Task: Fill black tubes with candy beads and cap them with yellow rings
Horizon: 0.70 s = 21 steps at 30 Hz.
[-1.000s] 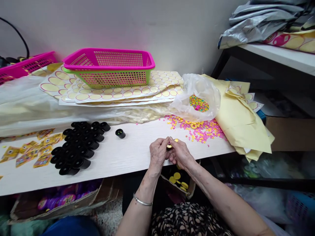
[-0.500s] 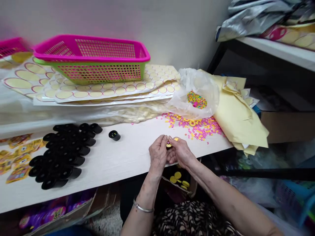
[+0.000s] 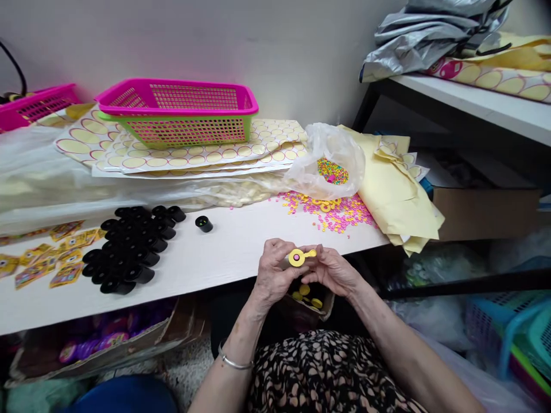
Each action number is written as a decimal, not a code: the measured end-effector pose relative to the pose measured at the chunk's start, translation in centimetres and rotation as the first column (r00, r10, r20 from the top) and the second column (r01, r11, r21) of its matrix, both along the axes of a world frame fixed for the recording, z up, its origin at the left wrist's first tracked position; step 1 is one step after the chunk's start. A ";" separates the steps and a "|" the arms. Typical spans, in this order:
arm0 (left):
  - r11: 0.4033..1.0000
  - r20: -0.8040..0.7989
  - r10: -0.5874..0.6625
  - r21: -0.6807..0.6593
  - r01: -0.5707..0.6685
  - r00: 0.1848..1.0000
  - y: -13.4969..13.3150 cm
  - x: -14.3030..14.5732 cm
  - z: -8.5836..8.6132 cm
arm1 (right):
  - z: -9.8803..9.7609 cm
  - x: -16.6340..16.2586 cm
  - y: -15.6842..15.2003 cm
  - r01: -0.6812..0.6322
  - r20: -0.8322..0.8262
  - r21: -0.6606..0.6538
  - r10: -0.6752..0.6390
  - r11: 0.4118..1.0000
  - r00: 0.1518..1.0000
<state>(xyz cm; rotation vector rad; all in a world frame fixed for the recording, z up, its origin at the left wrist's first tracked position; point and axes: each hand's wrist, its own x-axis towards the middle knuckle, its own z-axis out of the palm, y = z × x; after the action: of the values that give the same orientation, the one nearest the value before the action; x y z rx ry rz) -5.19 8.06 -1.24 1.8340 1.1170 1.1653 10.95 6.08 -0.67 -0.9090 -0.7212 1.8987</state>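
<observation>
The head view looks down on a long white counter (image 3: 232, 246). At the back sits a pink basket (image 3: 181, 112), nested in a green one (image 3: 185, 131). To the right of the baskets is a thin plastic bag (image 3: 353, 166), bunched up, with lots of tiny bright beads (image 3: 333, 172) inside. Below the counter's edge, under the hands, is a cardboard box (image 3: 329, 310) with yellow discs (image 3: 305, 290) in it.

The left hand (image 3: 275, 269) has its thumb and first finger pinching the round end of a yellow piece (image 3: 301, 259). The right hand (image 3: 338, 272) has its fingers bent in close to the thin end. I cannot tell if they pinch it or only touch it. The yellow piece is up between both hands, just past the front edge of the counter.

A bunch of black cups (image 3: 133, 246) stands off to the left, with one cup (image 3: 204, 224) by itself. Pink and yellow bits (image 3: 344, 215) lie in a messy pile in front of the bag.

The smallest thing here is the pink dot (image 3: 297, 257) in the middle of the round end. I think it is best to hold the round end by its sides and keep the pink dot facing up, so it can be seen. A soft squeeze seems wise, since the thin end looks easy to bend.
</observation>
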 end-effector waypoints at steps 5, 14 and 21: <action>0.972 -0.210 -0.108 0.185 0.148 0.972 -1.5 1.9 0.4 | -0.5 1.1 -1.3 -0.043 0.045 0.087 0.039 0.995 0.998; 0.924 -0.197 -0.105 0.344 0.169 0.975 -3.5 4.3 -0.7 | -1.3 1.6 -3.8 0.062 0.189 0.179 -0.096 0.982 0.977; 0.981 -0.148 -0.052 0.177 0.078 0.988 -5.0 3.6 -2.5 | -3.3 0.4 -5.0 -0.002 0.134 -0.017 0.004 1.000 0.991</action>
<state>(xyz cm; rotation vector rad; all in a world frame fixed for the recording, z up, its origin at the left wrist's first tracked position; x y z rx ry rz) -1.61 3.04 -3.76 2.1079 1.0485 1.1450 11.31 1.12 -3.93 -1.0548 -0.7877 1.8617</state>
